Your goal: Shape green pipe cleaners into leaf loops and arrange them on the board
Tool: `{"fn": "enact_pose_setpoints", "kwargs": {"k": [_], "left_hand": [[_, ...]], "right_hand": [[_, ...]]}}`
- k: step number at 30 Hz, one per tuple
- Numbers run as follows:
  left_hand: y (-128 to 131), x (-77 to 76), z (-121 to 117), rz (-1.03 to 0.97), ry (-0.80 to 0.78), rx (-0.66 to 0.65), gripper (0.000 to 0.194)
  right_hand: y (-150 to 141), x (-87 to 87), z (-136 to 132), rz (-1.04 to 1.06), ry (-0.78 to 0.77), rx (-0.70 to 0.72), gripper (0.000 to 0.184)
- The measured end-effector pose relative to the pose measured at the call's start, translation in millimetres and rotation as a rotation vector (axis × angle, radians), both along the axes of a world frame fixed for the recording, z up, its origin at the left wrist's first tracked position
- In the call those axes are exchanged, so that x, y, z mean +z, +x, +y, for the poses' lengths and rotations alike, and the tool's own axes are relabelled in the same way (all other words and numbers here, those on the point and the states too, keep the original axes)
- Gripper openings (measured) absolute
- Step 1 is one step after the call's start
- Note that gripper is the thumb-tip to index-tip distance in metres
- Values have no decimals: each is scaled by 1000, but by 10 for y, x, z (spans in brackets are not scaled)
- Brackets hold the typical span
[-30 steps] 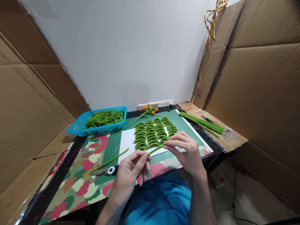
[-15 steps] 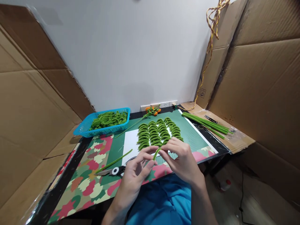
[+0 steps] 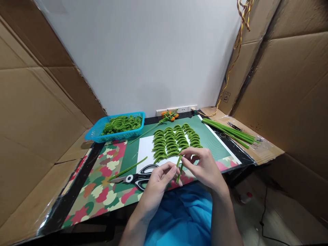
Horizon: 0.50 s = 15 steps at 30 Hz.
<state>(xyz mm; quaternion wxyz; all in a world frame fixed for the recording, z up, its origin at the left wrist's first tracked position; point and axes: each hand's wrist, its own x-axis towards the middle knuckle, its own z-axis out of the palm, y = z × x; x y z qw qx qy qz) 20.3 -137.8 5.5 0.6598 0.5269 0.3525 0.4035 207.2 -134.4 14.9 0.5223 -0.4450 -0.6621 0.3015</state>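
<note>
Both hands pinch one short green pipe cleaner [image 3: 179, 166], folded into a narrow loop over the table's near edge. My left hand [image 3: 160, 179] grips its lower ends between thumb and fingers. My right hand [image 3: 202, 167] pinches the upper bend. Just beyond the hands, rows of bent green pipe-cleaner pieces [image 3: 174, 140] lie on a white sheet [image 3: 145, 150]. Black-handled scissors [image 3: 133, 178] lie left of my left hand, beside a straight green pipe cleaner [image 3: 128, 168].
A blue basket [image 3: 98, 131] of curled green pieces stands at the back left. A bundle of long green stems [image 3: 228, 131] and small pliers [image 3: 234, 126] lie at the right. A stem with orange blossoms [image 3: 169, 118] lies near the wall. Cardboard walls close in both sides.
The pipe cleaner was held stretched out between my hands; both hands have moved together and folded it double. The view has shifted, so the scissors show fully.
</note>
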Motion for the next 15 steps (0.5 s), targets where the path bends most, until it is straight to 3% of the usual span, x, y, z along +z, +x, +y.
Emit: {"fn": "enact_pose_setpoints", "kwargs": {"k": [6,12,15], "left_hand": [[1,-48,8,116,34,-7,35],[-19,-86,41,171,101,73,32],[-25,-80,56,156,93,53,27]], "right_hand": [[51,-150,100,-209,240,-6,17],[57,-212,119,-218,284,-21,20],[59,-211,119,-200,288,-14,21]]}}
